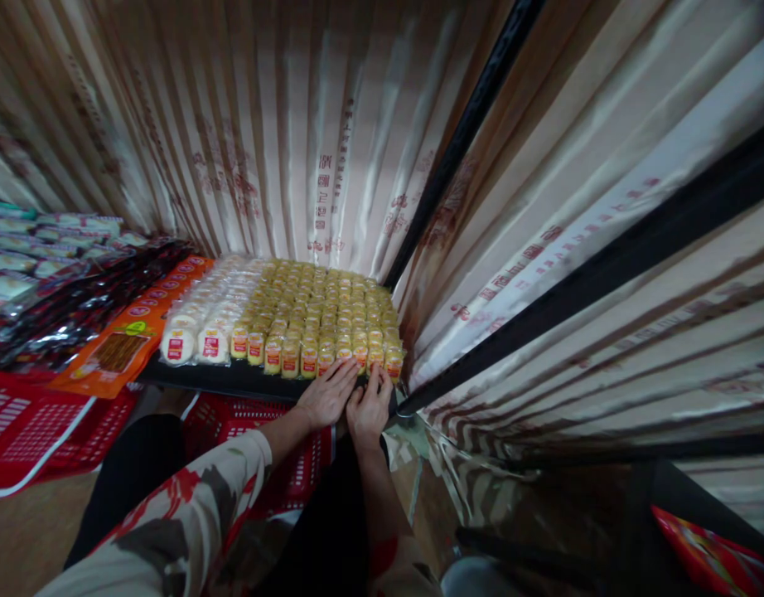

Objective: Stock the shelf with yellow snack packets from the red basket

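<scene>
Rows of small yellow snack packs (323, 311) in clear wrappers with red labels stand on a black shelf (214, 377). My left hand (329, 396) reaches to the front row, its fingers stretched out and touching the packs near the right end. Close beside it, my right hand (368, 410) rests its fingertips on the front packs at the right corner, with its fingers apart. Neither hand appears to lift a pack. White round wrapped snacks (211, 342) with red labels stand in rows just left of the yellow ones.
Left of the snacks lie an orange food bag (118, 352), dark shiny packets (77, 294) and white packets (65, 232). Red plastic baskets (40, 431) stand below. Pleated printed curtains (282, 124) and black poles (462, 137) bound the back and right. A red packet (711, 547) lies lower right.
</scene>
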Demonstrator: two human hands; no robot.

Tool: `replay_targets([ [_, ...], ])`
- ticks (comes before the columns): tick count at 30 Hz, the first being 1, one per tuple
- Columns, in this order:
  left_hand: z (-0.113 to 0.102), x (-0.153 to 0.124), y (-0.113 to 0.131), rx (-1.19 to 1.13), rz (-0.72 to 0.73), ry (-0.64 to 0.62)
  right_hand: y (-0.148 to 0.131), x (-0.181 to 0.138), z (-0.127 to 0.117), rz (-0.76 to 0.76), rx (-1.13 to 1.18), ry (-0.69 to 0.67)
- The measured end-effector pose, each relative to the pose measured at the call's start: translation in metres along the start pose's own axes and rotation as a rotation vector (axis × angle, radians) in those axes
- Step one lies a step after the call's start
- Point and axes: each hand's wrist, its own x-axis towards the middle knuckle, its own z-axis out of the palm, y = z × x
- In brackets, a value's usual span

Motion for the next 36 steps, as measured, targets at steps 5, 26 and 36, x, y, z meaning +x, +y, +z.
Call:
replay_targets([
  [5, 0.002, 0.0, -0.001, -0.02, -0.009, 0.005, -0.002, 0.0, -0.002, 0.011, 0.007, -0.025],
  [26, 0.006, -0.014, 0.001, 0.022, -0.024, 0.092, -0.005, 0.001, -0.005, -0.032, -0.089, -0.091],
  [36, -0.009, -0.02, 0.011, -0.041, -0.112, 0.073, -0.006, 0.0, -0.003, -0.031, -0.087, -0.066],
])
